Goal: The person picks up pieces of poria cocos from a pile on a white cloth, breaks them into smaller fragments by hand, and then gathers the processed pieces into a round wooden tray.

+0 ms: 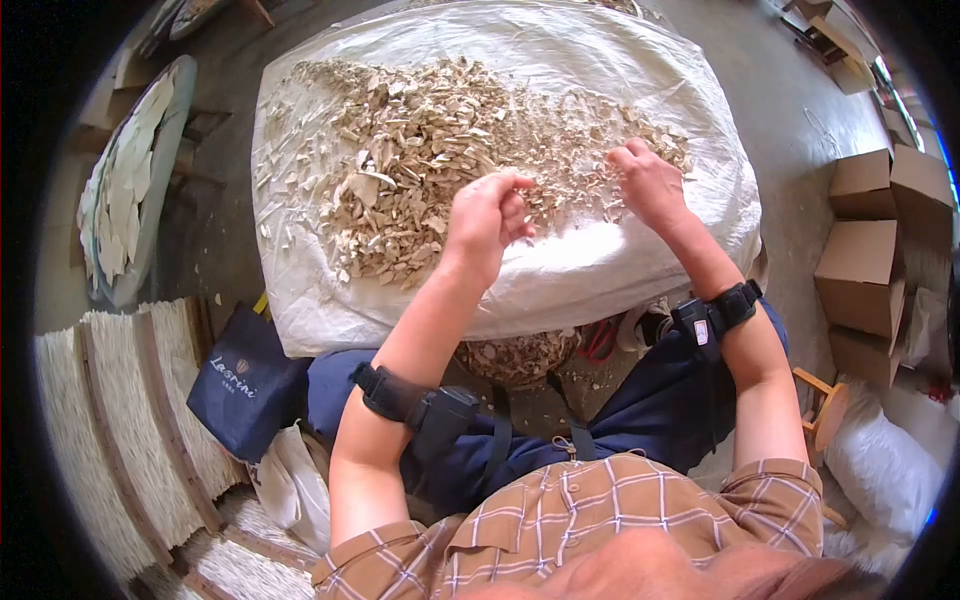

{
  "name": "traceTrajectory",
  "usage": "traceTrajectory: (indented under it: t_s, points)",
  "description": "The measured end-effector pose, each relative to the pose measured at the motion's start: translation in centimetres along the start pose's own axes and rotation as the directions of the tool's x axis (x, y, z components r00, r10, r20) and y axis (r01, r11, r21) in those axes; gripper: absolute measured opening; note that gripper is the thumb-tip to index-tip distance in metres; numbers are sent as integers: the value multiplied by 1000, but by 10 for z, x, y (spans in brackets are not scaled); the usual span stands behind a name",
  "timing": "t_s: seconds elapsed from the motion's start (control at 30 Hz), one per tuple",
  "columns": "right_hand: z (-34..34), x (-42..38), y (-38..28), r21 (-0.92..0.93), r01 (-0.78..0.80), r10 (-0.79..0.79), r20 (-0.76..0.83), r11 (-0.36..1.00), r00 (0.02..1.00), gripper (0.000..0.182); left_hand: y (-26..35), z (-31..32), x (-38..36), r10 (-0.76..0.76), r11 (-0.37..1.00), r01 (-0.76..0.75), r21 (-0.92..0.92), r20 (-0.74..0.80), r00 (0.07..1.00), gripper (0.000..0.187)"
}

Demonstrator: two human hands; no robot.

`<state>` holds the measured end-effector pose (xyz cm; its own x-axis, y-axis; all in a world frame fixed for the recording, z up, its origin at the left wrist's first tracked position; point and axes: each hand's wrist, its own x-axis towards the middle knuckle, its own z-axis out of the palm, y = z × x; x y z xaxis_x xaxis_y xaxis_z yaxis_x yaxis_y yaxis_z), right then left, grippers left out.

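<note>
A broad heap of dried, pale brown flakes and chips (425,130) lies on a white cloth (350,320) spread over a table. My left hand (485,222) is above the heap's near edge, its fingers curled in and closed; whatever they may hold is too small to make out. Farther right, my right hand (652,185) hovers over the thinner, finer bits (575,150), with its fingertips pinched together. Any piece between those fingertips is hidden. The two hands are apart, with scattered crumbs between them.
A basket of similar chips (520,358) stands below the table's near edge. A dark blue bag (248,380) is at left, beside trays of thin white strips (140,430). Cardboard boxes (860,262) and a wooden stool (825,410) stand at right.
</note>
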<state>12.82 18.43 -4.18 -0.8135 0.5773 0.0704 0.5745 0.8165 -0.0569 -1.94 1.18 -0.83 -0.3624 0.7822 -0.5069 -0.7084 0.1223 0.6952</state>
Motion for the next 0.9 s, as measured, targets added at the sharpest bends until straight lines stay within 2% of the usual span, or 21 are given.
traceTrajectory:
  t_s: [0.03,0.1,0.13,0.17,0.23,0.27,0.33,0.43,0.5,0.57,0.6,0.7,0.87,0.9]
  points:
    - [0,0,-5,2,8,-8,2,1000,1000,17,4,-2,-2,3,1000,-3,-4,-7,1000,18]
    - [0,-1,-18,274,145,-158,25,951,987,22,10,-5,-6,42,990,-47,-132,-40,998,18]
    - [2,-1,-28,311,264,-273,-16,913,962,19,15,-8,-9,57,990,-60,-125,-27,998,18]
    - [-1,-4,-41,353,274,-312,54,895,949,19,18,-9,-11,59,990,-62,-128,-27,998,18]
    - [6,-6,-47,313,389,-412,10,866,911,18,21,-13,-13,95,983,-100,-153,-42,995,18]
    - [6,-4,-46,313,389,-413,13,867,911,18,21,-15,-14,98,981,-103,-165,-42,994,18]
    - [4,6,-35,148,171,-212,330,974,920,16,21,-17,-16,101,980,-104,-171,-25,995,18]
    - [-3,12,-14,-9,114,-112,137,993,984,18,23,-17,-18,106,978,-105,-180,-4,994,18]
    - [0,16,-15,-11,92,-90,102,996,991,17,24,-17,-18,104,978,-101,-181,6,995,18]
    - [9,19,-25,179,113,-116,6,977,993,16,24,-16,-18,91,980,-90,-176,-4,996,18]
    - [12,20,-28,204,188,-180,-57,961,982,13,24,-16,-18,90,980,-89,-176,-3,996,18]
    - [26,25,-28,151,170,-170,-14,974,985,12,23,-15,-18,91,982,-90,-168,-2,996,19]
    - [27,29,-17,226,151,-150,-25,962,988,14,25,-13,-18,81,980,-77,-181,12,997,20]
    - [24,30,-12,422,-26,-20,103,906,995,15,25,-12,-18,81,980,-78,-185,11,997,20]
